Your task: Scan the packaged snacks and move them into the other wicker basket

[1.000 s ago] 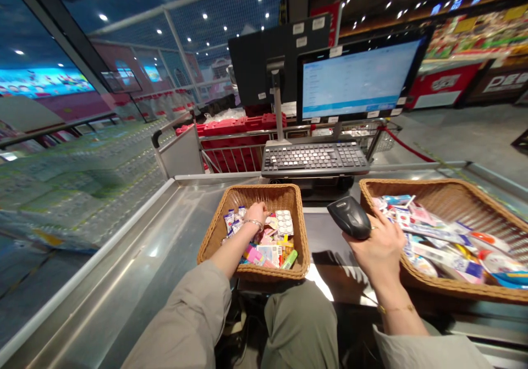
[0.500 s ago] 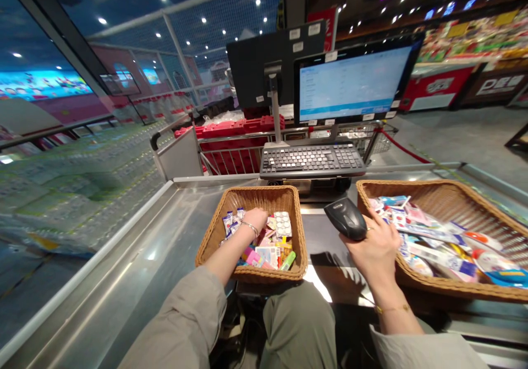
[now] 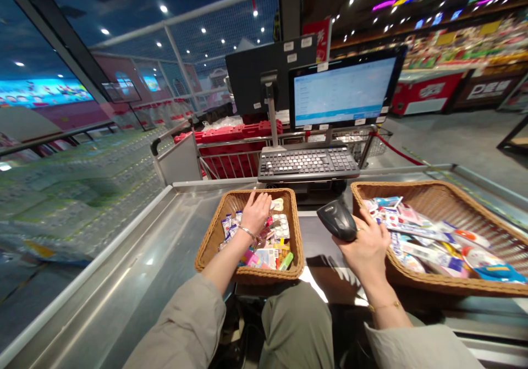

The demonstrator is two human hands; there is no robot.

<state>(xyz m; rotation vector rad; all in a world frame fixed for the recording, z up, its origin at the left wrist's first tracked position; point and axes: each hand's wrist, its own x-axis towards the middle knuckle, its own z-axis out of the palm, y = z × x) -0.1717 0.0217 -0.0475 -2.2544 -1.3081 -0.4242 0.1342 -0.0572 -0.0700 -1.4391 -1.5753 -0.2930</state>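
Note:
My left hand (image 3: 256,211) is raised over the back of the left wicker basket (image 3: 210,237), fingers closed on a small pale packet (image 3: 278,204). Under it lie several small packets, blister packs (image 3: 281,226) and tubes. My right hand (image 3: 367,245) grips a black barcode scanner (image 3: 337,219), held between the two baskets with its head pointing left. The right wicker basket (image 3: 449,193) holds several flat packets and tubes.
A black keyboard (image 3: 307,163) sits behind the baskets, with a lit monitor (image 3: 344,91) and a second screen's dark back (image 3: 264,75) above it. Red crates (image 3: 229,138) fill a wire trolley beyond. The steel counter (image 3: 136,270) runs left, bounded by a glass wall.
My left hand has lifted out of the heap in the left basket toward its back edge, now pinching a pale packet. The scanner hand has drifted slightly left.

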